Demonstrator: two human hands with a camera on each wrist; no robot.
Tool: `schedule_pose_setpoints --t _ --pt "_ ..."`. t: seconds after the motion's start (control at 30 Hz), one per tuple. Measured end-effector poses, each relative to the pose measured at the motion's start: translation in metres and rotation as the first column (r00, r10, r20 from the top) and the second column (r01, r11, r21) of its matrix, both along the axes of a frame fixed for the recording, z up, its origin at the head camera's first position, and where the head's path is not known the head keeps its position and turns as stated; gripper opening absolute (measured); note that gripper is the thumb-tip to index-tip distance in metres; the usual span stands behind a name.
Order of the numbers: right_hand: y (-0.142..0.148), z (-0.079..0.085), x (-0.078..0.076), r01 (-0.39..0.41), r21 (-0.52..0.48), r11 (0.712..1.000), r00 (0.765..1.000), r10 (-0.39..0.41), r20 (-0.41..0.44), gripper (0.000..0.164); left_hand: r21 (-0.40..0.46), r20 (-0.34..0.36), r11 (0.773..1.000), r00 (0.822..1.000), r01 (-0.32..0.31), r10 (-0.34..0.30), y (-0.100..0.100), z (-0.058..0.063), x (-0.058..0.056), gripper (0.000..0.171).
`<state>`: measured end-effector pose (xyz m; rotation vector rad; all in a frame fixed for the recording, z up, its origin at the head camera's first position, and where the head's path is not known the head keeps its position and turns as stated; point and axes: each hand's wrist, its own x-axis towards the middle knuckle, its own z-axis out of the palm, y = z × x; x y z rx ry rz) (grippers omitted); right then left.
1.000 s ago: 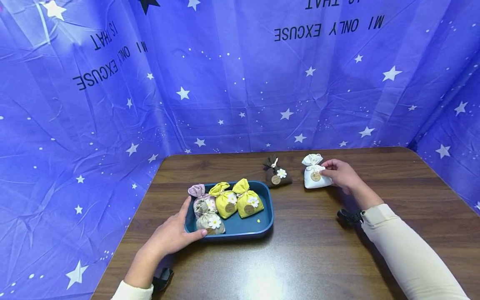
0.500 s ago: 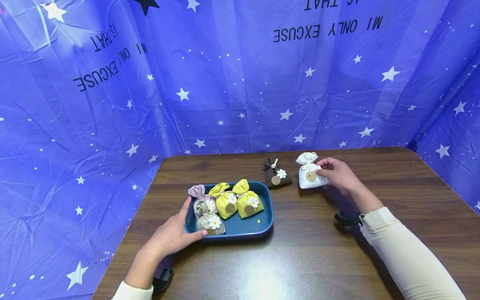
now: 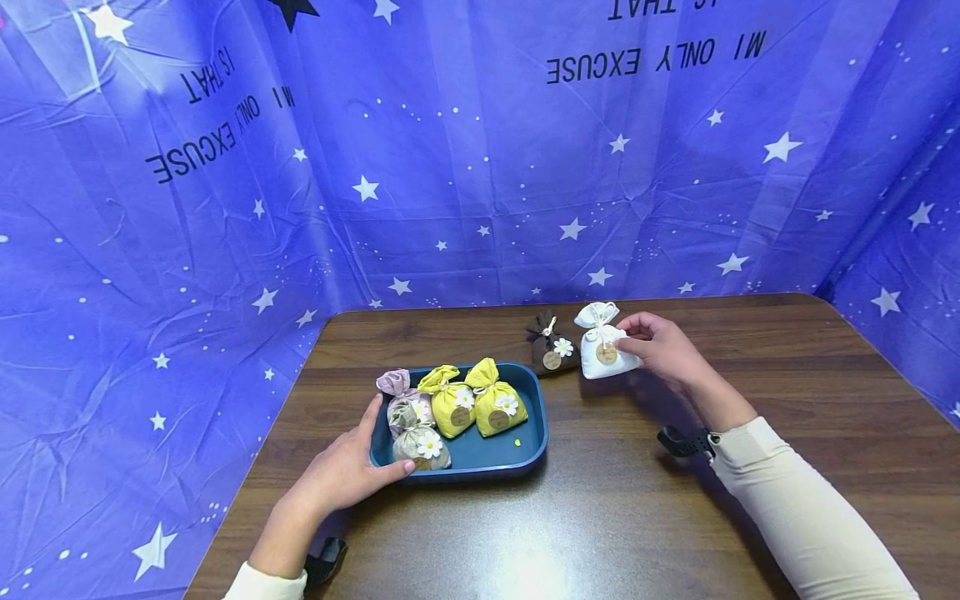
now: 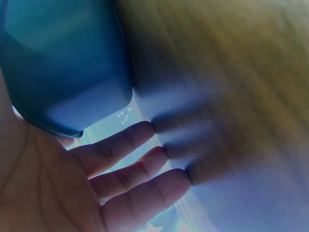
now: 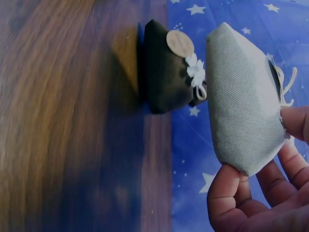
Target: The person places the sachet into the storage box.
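My right hand (image 3: 667,350) pinches a small white drawstring sachet (image 3: 596,363) by its right side. The sachet has a tied neck and a round brown tag; in the right wrist view its pale woven bottom (image 5: 244,101) faces the camera. Just left of it, a dark brown sachet (image 3: 546,357) with a white flower lies on the table. My left hand (image 3: 341,467) rests at the left end of a blue tray (image 3: 542,425), thumb on the front rim. In the left wrist view, fingers (image 4: 145,193) extend straight beside the tray's wall (image 4: 91,63), tips at the tabletop.
Inside the tray sit two yellow sachets (image 3: 453,408), a lilac one (image 3: 393,383) and a grey one (image 3: 420,450), with bare tray floor at the right. The wooden table (image 3: 600,517) ends at a blue star-printed curtain (image 3: 525,167) behind and at the sides.
My right hand has carried the white sachet leftward, close beside the brown one. The left hand and the tray have stayed in place.
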<state>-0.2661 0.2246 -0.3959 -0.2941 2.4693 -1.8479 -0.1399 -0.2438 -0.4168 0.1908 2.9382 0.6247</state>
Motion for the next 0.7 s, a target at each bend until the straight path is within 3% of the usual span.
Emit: schedule_pose_setpoints --t 0.7 --pt "-0.040 0.009 0.010 -0.051 0.087 0.995 0.997 0.055 -0.048 0.026 0.011 0.008 1.000 1.000 -0.011 0.011 0.000 0.000 0.000 0.120"
